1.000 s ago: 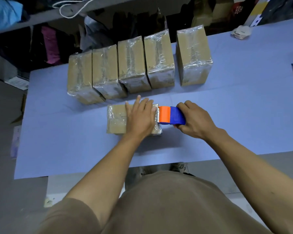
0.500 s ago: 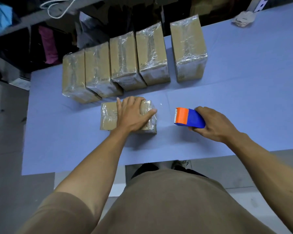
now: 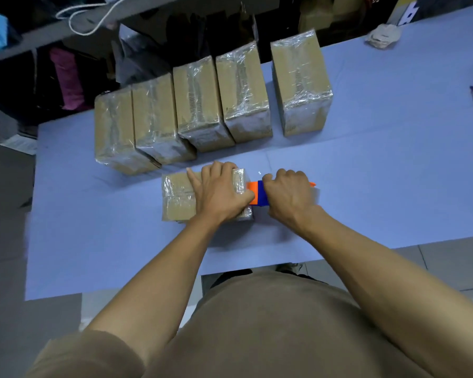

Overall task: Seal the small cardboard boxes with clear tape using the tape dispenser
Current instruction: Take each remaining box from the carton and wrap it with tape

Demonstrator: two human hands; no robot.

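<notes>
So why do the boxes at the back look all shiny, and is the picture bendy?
In the head view, clear tape on the back boxes catches the room light, giving white glare streaks; the wide lens bends the table edges and makes the boxes fan outward; the right hand on the tape dispenser looks slightly smeared; the left hand casts a soft shadow.
</notes>
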